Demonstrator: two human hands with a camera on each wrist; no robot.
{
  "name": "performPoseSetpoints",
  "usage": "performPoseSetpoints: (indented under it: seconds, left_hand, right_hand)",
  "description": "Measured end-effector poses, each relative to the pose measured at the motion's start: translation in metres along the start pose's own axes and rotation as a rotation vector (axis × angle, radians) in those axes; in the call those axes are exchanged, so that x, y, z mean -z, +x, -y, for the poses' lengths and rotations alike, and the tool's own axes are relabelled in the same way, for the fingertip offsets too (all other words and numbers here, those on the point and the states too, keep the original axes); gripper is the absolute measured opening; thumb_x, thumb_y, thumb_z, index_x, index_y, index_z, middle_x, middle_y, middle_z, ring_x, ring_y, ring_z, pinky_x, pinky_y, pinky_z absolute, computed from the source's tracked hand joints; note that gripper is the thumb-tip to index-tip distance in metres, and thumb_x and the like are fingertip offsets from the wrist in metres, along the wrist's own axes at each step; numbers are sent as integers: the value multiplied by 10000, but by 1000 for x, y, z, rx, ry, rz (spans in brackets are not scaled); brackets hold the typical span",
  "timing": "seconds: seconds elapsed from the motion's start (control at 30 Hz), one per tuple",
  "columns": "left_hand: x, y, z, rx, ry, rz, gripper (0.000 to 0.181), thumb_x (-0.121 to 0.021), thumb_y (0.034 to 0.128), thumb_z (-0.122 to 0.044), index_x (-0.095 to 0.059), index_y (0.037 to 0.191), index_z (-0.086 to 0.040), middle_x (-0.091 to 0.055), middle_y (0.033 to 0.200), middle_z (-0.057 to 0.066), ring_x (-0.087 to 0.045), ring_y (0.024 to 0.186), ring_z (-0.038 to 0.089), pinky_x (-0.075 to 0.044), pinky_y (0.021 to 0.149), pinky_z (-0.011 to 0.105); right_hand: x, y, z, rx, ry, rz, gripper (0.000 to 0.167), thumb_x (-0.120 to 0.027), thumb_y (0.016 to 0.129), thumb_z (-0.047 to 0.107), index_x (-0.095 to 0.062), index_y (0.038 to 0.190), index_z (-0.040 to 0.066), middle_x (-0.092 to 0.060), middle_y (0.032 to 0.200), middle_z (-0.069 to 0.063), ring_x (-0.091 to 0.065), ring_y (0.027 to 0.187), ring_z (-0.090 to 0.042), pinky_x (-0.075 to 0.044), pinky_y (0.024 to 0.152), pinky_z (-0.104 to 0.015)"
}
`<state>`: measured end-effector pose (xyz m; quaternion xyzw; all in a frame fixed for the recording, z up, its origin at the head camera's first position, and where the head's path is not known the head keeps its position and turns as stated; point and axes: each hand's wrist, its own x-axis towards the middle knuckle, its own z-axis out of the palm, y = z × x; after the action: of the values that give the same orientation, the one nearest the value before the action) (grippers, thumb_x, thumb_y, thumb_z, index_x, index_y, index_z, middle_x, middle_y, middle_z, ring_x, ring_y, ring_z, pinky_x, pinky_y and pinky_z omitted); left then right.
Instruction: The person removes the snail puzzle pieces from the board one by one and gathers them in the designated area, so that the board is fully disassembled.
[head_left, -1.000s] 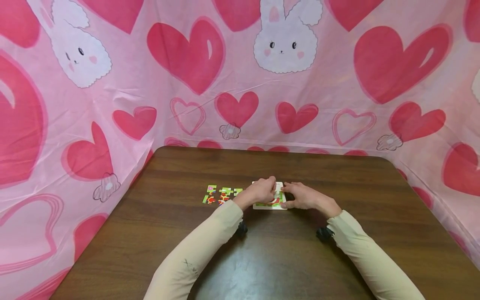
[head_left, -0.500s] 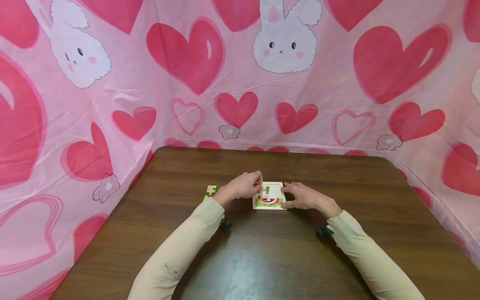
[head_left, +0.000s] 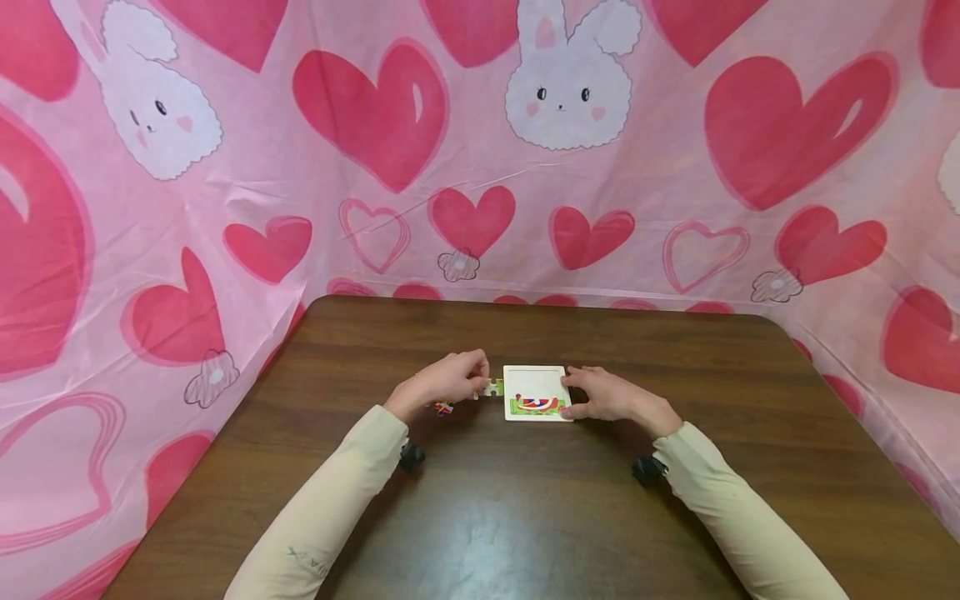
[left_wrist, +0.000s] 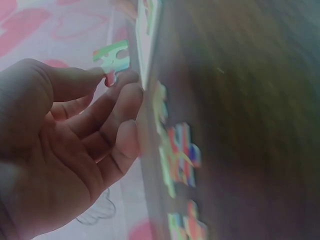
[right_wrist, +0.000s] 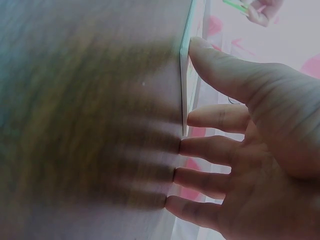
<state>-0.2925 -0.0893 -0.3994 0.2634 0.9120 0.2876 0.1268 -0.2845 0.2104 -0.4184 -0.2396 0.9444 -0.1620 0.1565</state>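
Note:
My left hand (head_left: 447, 379) pinches a green-and-white jigsaw piece (left_wrist: 112, 56) between thumb and fingers, above the table just left of the white puzzle tray (head_left: 534, 382). Along the tray's near side lies a strip of fitted pieces (head_left: 537, 406) in green, red and white; the rest of its floor shows white. At the tray's right edge rests my right hand (head_left: 611, 394). Its thumb touches the tray near the front corner, and the other fingers extend to the edge and tabletop. Under and beside the left hand lie loose jigsaw pieces (left_wrist: 181, 155), mostly hidden in the head view.
The brown wooden table (head_left: 510, 517) reaches back to a pink cloth (head_left: 637, 175) printed with hearts and rabbits, which also hangs along both sides. A dark camera sits at each wrist.
My left hand has drawn back leftward from over the tray, carrying the piece out past its left edge. The tray's upper area now shows bare white. My right hand has stayed put.

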Motion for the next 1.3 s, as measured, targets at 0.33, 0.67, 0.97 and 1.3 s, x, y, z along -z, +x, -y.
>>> performPoseSetpoints:
  seconds: [0.33,0.67,0.97,1.3]
  left_hand:
    - [-4,-12,19,44,-117,57,61,-579,976,-126,-546,932,-98,-683,827,62,-638,689,178,-508,557,297]
    - [-3,-16,19,20,-73,90,70,-585,968,-125,-556,905,-110,-673,776,35,-621,647,136,-483,544,268]
    - [-5,-19,21,72,9,117,99,-618,953,-150,-555,882,-120,-605,703,6,-512,533,111,-443,503,266]
    - [0,-15,15,95,150,-3,122,-631,954,-259,-575,923,-155,-590,705,-15,-532,582,113,-429,555,278]
  right_hand:
    - [2,-2,1,1,-5,-2,676,-723,862,418,-526,1395,51,-334,1553,-242,-305,1415,-466,-274,1118,-631]
    - [1,-3,-1,16,-2,-6,662,-715,873,409,-525,1393,45,-342,1548,-246,-299,1418,-473,-270,1120,-628]
    - [-1,-1,-1,21,5,2,700,-710,868,441,-511,1406,40,-339,1552,-239,-292,1425,-464,-268,1126,-620]
    - [0,-1,-1,15,5,-5,666,-717,867,423,-531,1386,50,-338,1548,-251,-293,1416,-477,-278,1114,-630]
